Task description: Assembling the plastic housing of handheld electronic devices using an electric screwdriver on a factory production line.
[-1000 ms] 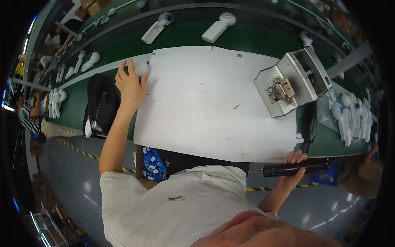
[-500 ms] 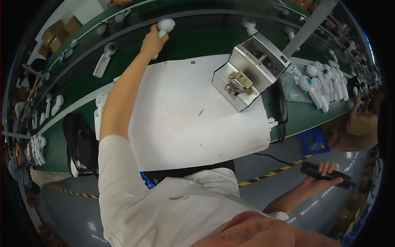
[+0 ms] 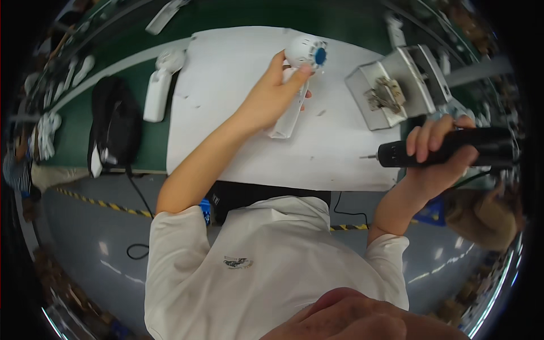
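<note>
My left hand (image 3: 276, 96) is closed round the neck of a white handheld fan (image 3: 290, 122). The fan is held above the white sheet (image 3: 238, 158), its round head with a blue centre at the top and its hollow handle pointing toward me. My right hand (image 3: 439, 144) grips a black electric screwdriver (image 3: 405, 153) by its body. Its thin metal bit points left, over the sheet's right part and apart from the fan. Beyond the screwdriver stands a metal box fixture (image 3: 371, 96) with a small mechanism inside.
Another white fan (image 3: 158, 93) lies left of the sheet, next to a black bag (image 3: 116, 127) on the green table (image 3: 68, 153). More white fan parts (image 3: 49, 136) lie at the far left. A white handle piece (image 3: 164, 16) is on the far belt.
My left hand has brought the fan from the far belt back over the sheet. My right hand has raised the screwdriver from beside the table to the sheet's right edge. The view has shifted.
</note>
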The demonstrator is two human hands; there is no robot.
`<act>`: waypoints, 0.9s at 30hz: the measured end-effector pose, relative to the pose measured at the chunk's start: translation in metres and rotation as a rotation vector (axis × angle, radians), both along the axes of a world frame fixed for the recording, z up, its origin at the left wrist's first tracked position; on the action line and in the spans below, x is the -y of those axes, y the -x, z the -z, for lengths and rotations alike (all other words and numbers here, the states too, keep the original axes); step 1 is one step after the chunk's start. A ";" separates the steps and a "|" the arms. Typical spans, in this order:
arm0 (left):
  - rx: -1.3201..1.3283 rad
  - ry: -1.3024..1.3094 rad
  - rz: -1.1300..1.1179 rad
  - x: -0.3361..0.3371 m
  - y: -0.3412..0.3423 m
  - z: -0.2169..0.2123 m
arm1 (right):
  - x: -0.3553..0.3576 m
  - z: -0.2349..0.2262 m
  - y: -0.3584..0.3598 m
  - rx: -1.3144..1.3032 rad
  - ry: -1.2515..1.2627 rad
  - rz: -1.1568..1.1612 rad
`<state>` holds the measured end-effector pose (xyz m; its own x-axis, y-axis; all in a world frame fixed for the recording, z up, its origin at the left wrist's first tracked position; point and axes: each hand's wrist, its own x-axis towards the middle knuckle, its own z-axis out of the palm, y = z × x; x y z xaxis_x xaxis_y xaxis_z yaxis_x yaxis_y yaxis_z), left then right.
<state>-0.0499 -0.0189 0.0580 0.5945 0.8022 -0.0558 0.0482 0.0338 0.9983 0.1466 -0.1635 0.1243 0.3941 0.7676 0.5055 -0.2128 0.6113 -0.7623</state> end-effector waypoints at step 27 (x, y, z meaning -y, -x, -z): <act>-0.236 -0.272 -1.081 0.141 0.378 0.302 | -0.165 0.003 0.285 1.649 0.049 -0.033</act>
<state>-0.4278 -0.1602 -0.2440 -0.4176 0.8907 0.1796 0.3131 -0.0445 0.9487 -0.1383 0.0015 0.1214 -0.5257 0.7909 0.3134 0.7839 0.5934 -0.1828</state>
